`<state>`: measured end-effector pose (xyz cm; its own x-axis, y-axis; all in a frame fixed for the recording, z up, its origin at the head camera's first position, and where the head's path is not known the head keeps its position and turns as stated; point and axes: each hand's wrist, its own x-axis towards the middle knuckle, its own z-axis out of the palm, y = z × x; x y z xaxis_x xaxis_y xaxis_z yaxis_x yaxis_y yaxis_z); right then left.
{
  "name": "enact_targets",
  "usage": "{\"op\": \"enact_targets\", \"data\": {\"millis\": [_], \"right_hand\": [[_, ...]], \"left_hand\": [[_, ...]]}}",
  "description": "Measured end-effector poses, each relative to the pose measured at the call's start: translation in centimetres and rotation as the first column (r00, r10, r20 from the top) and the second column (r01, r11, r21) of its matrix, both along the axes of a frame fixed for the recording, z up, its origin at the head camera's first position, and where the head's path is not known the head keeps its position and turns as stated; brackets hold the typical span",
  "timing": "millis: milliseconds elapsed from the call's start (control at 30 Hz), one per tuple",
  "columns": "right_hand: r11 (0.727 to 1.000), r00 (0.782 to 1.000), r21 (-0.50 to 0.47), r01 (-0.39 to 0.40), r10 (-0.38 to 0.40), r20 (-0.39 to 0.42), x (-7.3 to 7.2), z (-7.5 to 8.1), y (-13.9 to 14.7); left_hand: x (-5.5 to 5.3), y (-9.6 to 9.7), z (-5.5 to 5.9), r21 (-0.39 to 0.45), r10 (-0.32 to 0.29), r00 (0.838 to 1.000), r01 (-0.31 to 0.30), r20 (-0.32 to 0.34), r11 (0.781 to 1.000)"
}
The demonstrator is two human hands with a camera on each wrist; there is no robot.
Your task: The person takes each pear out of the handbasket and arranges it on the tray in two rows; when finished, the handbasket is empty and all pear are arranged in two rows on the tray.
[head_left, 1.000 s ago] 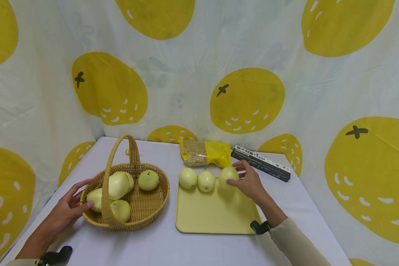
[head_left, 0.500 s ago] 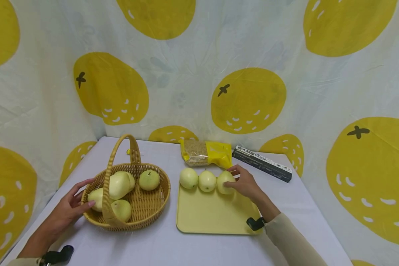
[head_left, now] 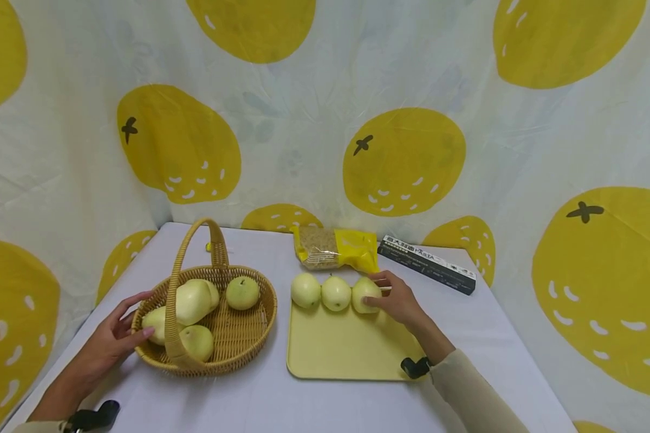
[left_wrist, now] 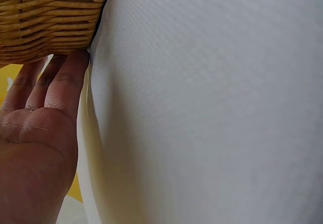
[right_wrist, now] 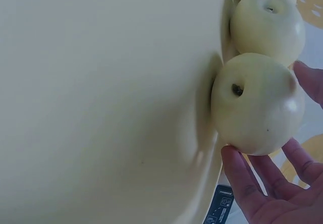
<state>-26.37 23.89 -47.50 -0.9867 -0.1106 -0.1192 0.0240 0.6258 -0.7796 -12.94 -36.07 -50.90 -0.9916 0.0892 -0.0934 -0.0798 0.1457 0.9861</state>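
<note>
My right hand (head_left: pixel 398 299) holds a pale green pear (head_left: pixel 364 296) between thumb and fingers, at the far edge of a yellow tray (head_left: pixel 352 355). In the right wrist view, this pear (right_wrist: pixel 257 105) sits on the tray against a second pear (right_wrist: pixel 267 24). Two more pears, the middle one (head_left: pixel 336 294) and the left one (head_left: pixel 306 290), complete the row. My left hand (head_left: pixel 105 340) rests against the left end of a wicker basket (head_left: pixel 238 362), thumb at its rim. Extended fingers (left_wrist: pixel 63 85) touch the basket's outer wall in the left wrist view. Several pears (head_left: pixel 192 302) lie inside.
Behind the tray lies a yellow-and-clear bag of dry food (head_left: pixel 333 249). A long black pasta box (head_left: pixel 428 264) lies slanted at the back right. The basket's tall handle (head_left: pixel 176 282) arches over it. A fruit-print curtain (head_left: pixel 298 120) stands behind the white-covered table (head_left: pixel 238 406).
My right hand has lowered its pear and moved it slightly left, up against the middle pear on the tray. My left hand has stayed at the basket.
</note>
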Motion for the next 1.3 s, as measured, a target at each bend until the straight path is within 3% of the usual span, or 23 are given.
{"op": "enact_targets", "data": {"millis": [200, 700, 933, 1133, 1300], "right_hand": [[0.999, 0.999, 0.027, -0.026, 0.025, 0.019, 0.6, -0.1, 0.0], [0.999, 0.999, 0.037, -0.030, 0.030, -0.020, 0.7, 0.0, 0.2], [0.999, 0.988, 0.051, -0.020, 0.028, -0.153, 1.4, 1.2, -0.4], [0.999, 0.950, 0.030, -0.013, 0.022, -0.311, 2.1, 2.6, -1.9], [0.998, 0.928, -0.025, -0.054, 0.041, -0.370, 3.1, 4.1, -3.2]], "left_hand": [[0.1, 0.0, 0.1, -0.042, 0.005, 1.000, -0.004, 0.009, 0.999], [0.0, 0.0, 0.0, -0.068, 0.019, 1.000, -0.017, 0.025, 0.998], [-0.2, 0.0, 0.2, -0.073, 0.016, 0.999, -0.014, 0.033, 0.997], [-0.2, 0.0, 0.0, -0.051, 0.021, 0.999, -0.018, 0.042, 0.999], [-0.2, 0.0, 0.0, -0.046, 0.031, 0.999, -0.029, 0.042, 0.999]]}}
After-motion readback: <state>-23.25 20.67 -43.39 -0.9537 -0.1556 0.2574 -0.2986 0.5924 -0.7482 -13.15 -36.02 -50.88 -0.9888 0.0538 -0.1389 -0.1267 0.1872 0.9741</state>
